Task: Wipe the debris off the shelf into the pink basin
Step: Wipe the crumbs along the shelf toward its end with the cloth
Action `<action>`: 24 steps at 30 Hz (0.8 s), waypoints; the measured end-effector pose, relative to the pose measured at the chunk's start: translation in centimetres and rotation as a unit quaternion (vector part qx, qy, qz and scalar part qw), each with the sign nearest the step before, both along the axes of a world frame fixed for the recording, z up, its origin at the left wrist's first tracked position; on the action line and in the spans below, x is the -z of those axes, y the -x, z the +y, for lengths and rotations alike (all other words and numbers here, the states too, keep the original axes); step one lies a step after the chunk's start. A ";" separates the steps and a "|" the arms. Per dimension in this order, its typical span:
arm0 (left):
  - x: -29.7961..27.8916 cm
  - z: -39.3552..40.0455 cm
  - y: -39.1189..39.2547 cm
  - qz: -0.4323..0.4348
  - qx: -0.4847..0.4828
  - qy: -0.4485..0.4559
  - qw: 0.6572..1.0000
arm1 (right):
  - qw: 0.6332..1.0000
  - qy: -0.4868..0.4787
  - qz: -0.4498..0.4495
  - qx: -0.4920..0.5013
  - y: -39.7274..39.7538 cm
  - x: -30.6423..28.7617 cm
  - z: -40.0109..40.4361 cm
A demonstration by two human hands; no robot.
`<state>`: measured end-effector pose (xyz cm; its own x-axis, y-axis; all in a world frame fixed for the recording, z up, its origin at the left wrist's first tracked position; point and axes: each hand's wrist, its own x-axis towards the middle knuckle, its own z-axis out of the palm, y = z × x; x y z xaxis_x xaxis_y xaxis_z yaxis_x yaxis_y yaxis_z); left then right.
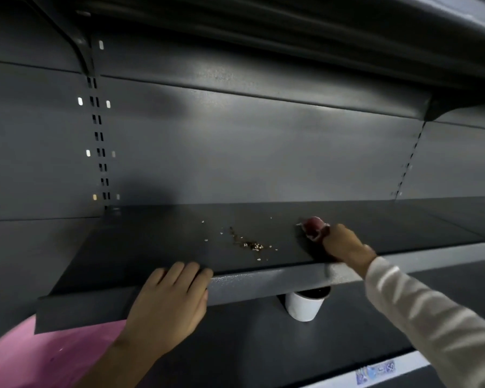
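A dark grey metal shelf (151,239) runs across the middle of the head view. A small scatter of brown and pale crumbs, the debris (251,243), lies near its front edge. To the right of the crumbs, my right hand (343,243) presses a bunched red and white cloth (314,226) onto the shelf. My left hand (170,301) rests flat over the shelf's front lip, fingers on top, holding nothing. The pink basin (48,359) shows below the shelf at the lower left, partly hidden by my left arm.
A white cup (304,305) with dark contents stands on the lower level under the shelf's front lip. Another shelf overhangs at the top. A slotted upright (98,135) runs down the back panel at left. A price-label strip (375,371) edges the lower shelf.
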<state>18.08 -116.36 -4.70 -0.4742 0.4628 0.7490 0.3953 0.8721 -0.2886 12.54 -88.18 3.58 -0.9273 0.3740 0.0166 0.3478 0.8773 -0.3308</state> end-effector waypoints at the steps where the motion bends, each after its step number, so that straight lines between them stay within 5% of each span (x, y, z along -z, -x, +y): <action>1: 0.0 0.1 0.1 0.000 0.002 -0.002 1.000 | 1.000 -0.008 0.007 -0.022 0.1 0.3 -0.8; 10: 0.3 -0.1 0.4 0.034 0.022 0.004 0.999 | 0.974 0.064 0.067 -0.205 0.7 1.2 -12.5; 14: 0.5 -0.3 0.6 0.021 0.025 0.004 0.999 | 0.964 0.186 0.119 -0.146 2.6 -0.2 -9.0; 24: 0.4 0.0 1.1 0.047 0.028 0.008 0.998 | 0.963 0.228 0.096 0.104 3.9 -0.1 12.3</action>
<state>17.01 -116.40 -5.08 -0.3746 0.4995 0.7811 0.4142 0.8439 -0.3411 8.67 -75.88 3.67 -0.8273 0.5610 -0.0302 0.3952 0.5429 -0.7410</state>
